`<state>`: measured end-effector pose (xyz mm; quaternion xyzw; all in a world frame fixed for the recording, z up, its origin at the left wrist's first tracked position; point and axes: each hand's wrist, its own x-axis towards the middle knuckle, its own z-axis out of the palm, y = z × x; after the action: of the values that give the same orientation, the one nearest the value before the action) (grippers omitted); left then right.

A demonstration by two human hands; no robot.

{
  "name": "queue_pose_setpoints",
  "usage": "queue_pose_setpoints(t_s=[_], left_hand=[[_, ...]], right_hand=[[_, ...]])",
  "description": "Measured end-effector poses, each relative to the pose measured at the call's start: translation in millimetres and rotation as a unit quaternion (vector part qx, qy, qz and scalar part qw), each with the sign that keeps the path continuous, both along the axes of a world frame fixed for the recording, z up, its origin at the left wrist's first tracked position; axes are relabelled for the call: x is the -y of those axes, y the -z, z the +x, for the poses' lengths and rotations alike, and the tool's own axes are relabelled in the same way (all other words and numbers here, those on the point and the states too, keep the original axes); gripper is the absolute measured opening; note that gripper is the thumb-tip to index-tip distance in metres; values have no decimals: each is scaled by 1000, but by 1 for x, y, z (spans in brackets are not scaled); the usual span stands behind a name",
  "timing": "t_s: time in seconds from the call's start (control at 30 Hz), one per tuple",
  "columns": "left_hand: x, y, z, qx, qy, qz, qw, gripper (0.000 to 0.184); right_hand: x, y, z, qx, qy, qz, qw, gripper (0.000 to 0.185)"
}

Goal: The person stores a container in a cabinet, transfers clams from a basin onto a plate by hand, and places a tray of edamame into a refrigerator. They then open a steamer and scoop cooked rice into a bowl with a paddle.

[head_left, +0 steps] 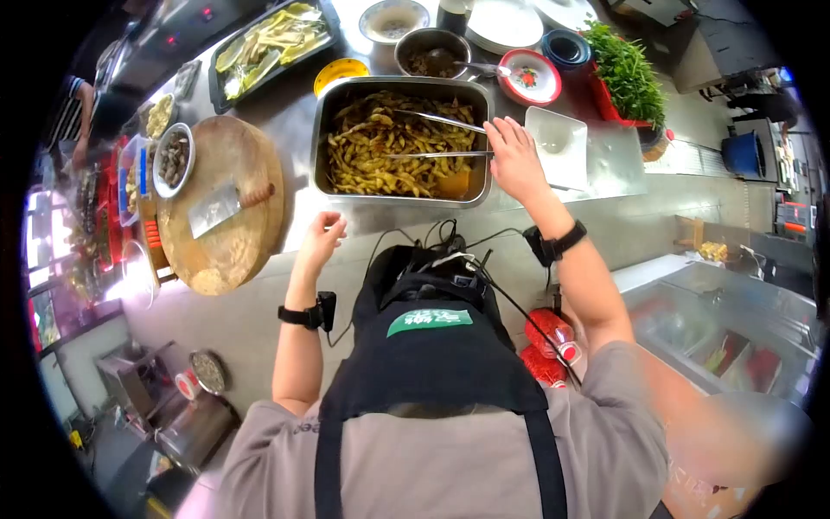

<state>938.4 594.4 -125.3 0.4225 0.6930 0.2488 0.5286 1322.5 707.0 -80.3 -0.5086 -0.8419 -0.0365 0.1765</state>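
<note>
- Right hand: clamped on the tongs, at the pan's right edge; the tongs' arms stand apart over the food.
- Left hand: fingers half-curled, slightly apart, just off the counter's near edge.
- Pan: at that edge, food inside.
- Dish: just beside the pan's right edge.
- Cleaver: on the board, left of the pan.

Tongs and pan are smooth, glossy metal. Counter is reflective metal. Board is matt wood; cleaver blade is smooth metal. Apron is matt cloth.
</note>
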Motion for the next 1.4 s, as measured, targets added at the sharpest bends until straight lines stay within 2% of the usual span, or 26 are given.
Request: queue_pose_setpoints(t_s=[0.03,0.1,0.17,0.23,0.3,0.37,0.43,0.5,0.53,0.6,0.63,0.7,0.73,0.77,0.8,0.87,0.97,1.03,1.07,1.1,1.17,1.2,1.23,1.3,1.4], left_hand=[[0,2,3,-8,-6,-7,1000,38],[0,5,8,8,-65,21,998,43],[-7,0,8,19,-99,17,995,46],[-22,-7,3,-8,-161,30,987,43],[-39,-1,-12,-43,-171,63,982,40],[-57,0,-22,-52,-164,67,983,37],[-72,10,-31,-30,-152,64,986,36],[-87,24,-41,-8,-138,68,988,35],[-92,30,-44,-19,-120,64,990,34],[-104,25,-44,-24,-107,81,991,29],[-111,32,-50,-23,-97,83,992,29],[-128,50,-58,74,-55,74,993,26],[-132,52,-58,118,-50,79,989,22],[-137,53,-58,120,-42,81,989,22],[-143,61,-59,165,-34,77,983,26],[-147,64,-56,237,-32,84,967,45],[-137,59,-50,194,-56,104,974,48],[-120,44,-46,217,-55,123,967,44],[-106,30,-43,244,-64,119,960,45],[-89,11,-38,269,-75,111,954,45],[-63,-18,-31,257,-83,128,954,45],[-53,-28,-27,273,-80,140,948,46],[-44,-48,-19,278,-65,146,947,45],[-37,-71,-2,313,-39,125,941,43],[-36,-90,43,295,-14,114,949,41]], right_hand=[[-10,9,2,-8,-6,-7,1000,52],[-24,23,2,66,13,-71,995,52],[-32,27,1,85,0,-86,993,54],[-32,16,-5,104,15,-164,981,57],[-25,7,-4,99,14,-192,976,55],[-12,3,-1,76,43,-258,962,54],[8,-2,8,43,58,-254,964,49],[26,-7,16,-67,79,-270,957,43],[31,-8,18,-68,85,-266,958,43],[41,-6,16,-172,153,-383,894,37],[45,1,12,-176,163,-380,894,37],[49,23,7,-283,163,-362,873,35],[51,31,3,-284,170,-358,873,35],[50,39,-3,-317,139,-340,875,35],[48,45,-7,-349,108,-319,875,34],[43,50,-13,-352,133,-316,871,34],[47,54,-12,-381,168,-310,855,34],[59,54,-8,-419,174,-292,842,34],[71,37,-10,-489,177,-325,790,33],[84,28,-8,-486,183,-281,807,39],[111,-1,-3,-567,159,-289,755,46],[128,-13,2,-581,188,-305,731,51],[142,-3,16,-596,176,-286,730,45],[167,-17,35,-641,167,-262,702,40],[197,-34,70,-670,170,-202,694,37]])
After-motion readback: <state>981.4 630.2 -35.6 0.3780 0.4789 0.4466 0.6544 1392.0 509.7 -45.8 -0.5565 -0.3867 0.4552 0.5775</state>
